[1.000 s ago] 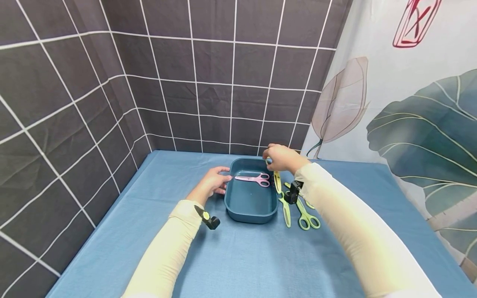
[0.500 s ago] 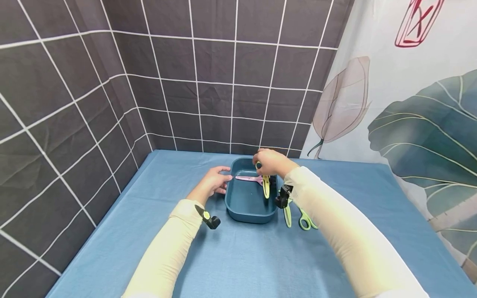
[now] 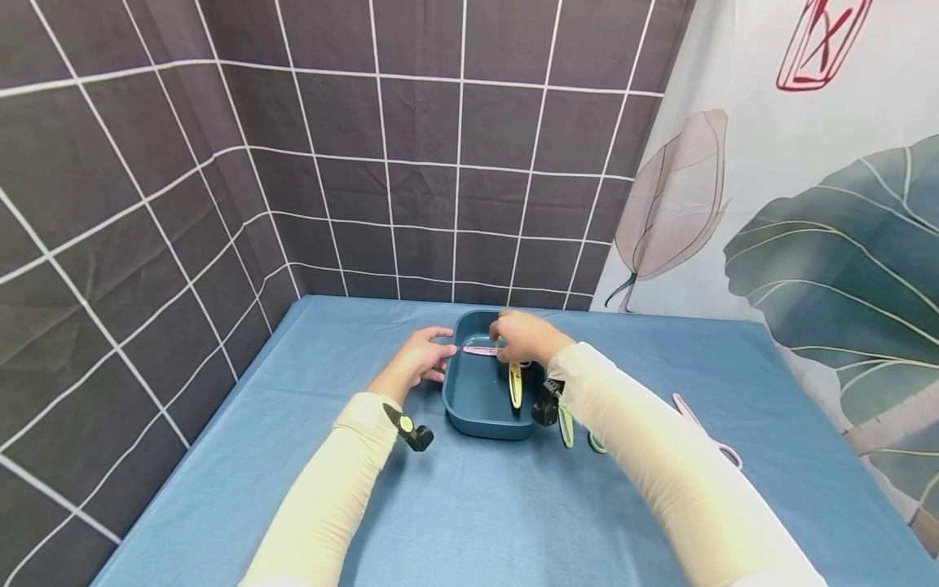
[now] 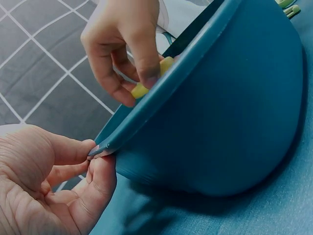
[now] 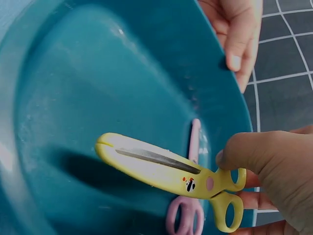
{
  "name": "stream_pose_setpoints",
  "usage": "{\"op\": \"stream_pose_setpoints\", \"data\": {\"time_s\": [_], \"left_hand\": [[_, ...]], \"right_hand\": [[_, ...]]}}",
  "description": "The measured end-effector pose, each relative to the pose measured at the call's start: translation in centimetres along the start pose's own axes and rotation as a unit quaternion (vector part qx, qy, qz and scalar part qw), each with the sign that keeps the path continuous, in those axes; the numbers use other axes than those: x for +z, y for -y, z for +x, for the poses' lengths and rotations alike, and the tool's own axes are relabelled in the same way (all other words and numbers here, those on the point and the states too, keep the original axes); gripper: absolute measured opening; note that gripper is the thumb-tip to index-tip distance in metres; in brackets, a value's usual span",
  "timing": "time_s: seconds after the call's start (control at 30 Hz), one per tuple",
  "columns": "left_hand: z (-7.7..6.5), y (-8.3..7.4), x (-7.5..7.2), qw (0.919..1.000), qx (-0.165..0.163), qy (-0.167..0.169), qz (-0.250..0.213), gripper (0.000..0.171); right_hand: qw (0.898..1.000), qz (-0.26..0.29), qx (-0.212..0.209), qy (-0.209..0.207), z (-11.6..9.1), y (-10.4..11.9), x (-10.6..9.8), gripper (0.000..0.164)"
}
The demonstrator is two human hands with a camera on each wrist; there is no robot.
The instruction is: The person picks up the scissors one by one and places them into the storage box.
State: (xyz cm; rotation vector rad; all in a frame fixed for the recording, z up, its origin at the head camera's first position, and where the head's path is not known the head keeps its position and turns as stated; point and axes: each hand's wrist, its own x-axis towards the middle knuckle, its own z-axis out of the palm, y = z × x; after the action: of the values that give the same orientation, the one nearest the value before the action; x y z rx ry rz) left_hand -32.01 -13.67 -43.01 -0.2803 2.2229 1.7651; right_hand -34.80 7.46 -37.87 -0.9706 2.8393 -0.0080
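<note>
Yellow scissors [image 3: 516, 387] have moved into the box [image 3: 486, 428], a second pair inside though unreleased: my right hand [image 3: 525, 336] pinches them, my left hand [image 3: 424, 355] its rim [image 4: 168, 90].

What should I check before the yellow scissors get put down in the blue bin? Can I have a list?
1. Right hand holding the yellow scissors by the handles: ok.
2. Left hand pinching the blue bin at its rim: ok.
3. Yellow scissors closed: ok.
4. Yellow scissors over the bin's inside: ok.
5. Pink scissors in the bin out of the way: not ok, the yellow pair crosses over them.
6. Two pairs apart: cannot tell.
</note>
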Motion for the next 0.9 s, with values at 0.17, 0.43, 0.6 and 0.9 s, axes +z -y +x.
{"op": "stream_pose_setpoints", "data": {"time_s": [0.17,0.43,0.6,0.9], "left_hand": [[0.0,0.0,0.0,1.0000,0.000,0.000,-0.001,0.046],[0.0,0.0,0.0,1.0000,-0.002,-0.001,0.000,0.046],[0.0,0.0,0.0,1.0000,0.002,0.001,0.001,0.046],[0.1,0.1,-0.1,1.0000,-0.001,0.003,0.002,0.046]], "right_hand": [[1.000,0.001,-0.002,0.003,0.1,0.1,0.8,0.030],[1.000,0.001,-0.007,0.004,0.3,0.2,1.8,0.027],[1.000,0.000,-0.002,0.015,0.3,0.3,2.3,0.027],[0.999,0.005,0.011,0.031,0.4,0.4,3.0,0.028]]}}
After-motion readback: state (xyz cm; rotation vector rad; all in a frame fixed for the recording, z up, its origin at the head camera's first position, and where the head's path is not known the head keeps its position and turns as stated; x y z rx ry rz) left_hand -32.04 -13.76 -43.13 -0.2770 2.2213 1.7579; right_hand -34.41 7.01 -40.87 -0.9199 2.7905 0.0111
